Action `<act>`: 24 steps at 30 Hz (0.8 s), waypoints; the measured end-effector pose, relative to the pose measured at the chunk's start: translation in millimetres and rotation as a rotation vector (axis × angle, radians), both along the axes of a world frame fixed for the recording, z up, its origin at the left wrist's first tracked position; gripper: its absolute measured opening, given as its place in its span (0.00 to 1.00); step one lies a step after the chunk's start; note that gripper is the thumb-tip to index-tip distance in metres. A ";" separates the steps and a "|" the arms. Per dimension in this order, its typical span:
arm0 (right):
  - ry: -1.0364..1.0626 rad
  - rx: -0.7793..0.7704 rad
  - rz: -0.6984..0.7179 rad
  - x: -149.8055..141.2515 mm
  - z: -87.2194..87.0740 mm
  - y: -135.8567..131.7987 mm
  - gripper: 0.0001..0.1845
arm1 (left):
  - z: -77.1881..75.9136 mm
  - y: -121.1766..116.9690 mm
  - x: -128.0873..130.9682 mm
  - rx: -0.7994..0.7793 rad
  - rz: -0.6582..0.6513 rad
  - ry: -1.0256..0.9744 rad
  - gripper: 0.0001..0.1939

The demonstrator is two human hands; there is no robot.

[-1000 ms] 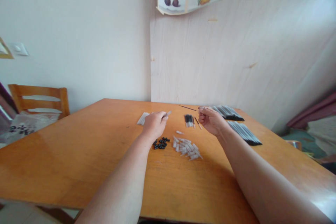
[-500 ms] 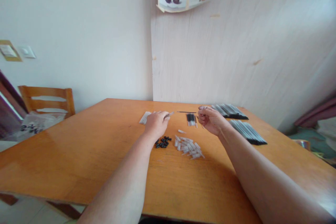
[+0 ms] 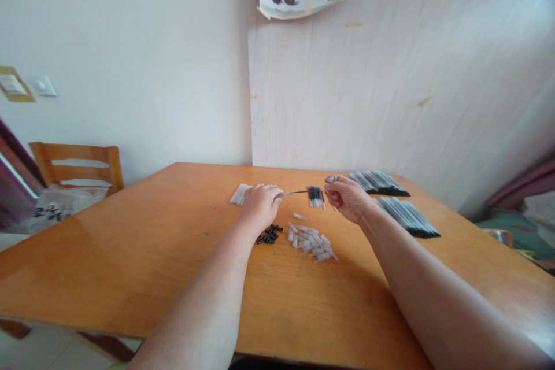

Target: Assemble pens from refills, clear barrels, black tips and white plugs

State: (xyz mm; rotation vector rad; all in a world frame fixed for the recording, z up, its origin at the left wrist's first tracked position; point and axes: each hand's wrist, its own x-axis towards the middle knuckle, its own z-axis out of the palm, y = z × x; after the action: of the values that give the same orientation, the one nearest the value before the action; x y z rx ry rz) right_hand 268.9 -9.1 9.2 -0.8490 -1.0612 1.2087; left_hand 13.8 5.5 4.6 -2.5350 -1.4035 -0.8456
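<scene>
My left hand [image 3: 259, 205] is closed on a pale pen barrel [image 3: 284, 194], whose end sticks out to the right. From the other side my right hand [image 3: 347, 198] pinches a thin black pen refill [image 3: 300, 192]. The refill lies level, its left end at the barrel's open end; how far inside it reaches is too small to tell. Below the hands lie a heap of clear pen tips [image 3: 310, 241] and a cluster of short black caps [image 3: 271, 235]. White tubes [image 3: 237, 194] lie beside my left hand, partly hidden by it. Several black refills [image 3: 315, 196] lie between the hands.
Two rows of clear pens with black ends, a far row [image 3: 377, 182] and a nearer row [image 3: 407, 217], lie right of my right hand on the wooden table [image 3: 173, 266]. A chair [image 3: 78, 170] with a plastic bag [image 3: 65, 202] stands left. A wall is behind.
The refill in my right hand has come down and left to the barrel's end; before, a gap lay between them. The barrel has tilted flatter.
</scene>
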 end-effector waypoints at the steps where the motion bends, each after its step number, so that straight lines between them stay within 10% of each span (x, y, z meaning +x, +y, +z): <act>1: -0.009 0.003 -0.004 -0.5 0.3 -0.2 0.16 | 0.2 -0.4 0.4 0.002 -0.011 -0.002 0.10; 24: -0.194 -0.079 0.023 -37.2 -4.8 -10.8 0.14 | -3.0 0.1 7.2 -0.112 -0.130 -0.121 0.11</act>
State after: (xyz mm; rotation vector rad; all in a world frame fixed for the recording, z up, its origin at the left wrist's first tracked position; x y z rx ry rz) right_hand 231.8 -19.9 4.4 -1.0342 -1.1874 1.2120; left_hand 21.0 5.7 1.6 -2.7264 -1.3683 -0.9829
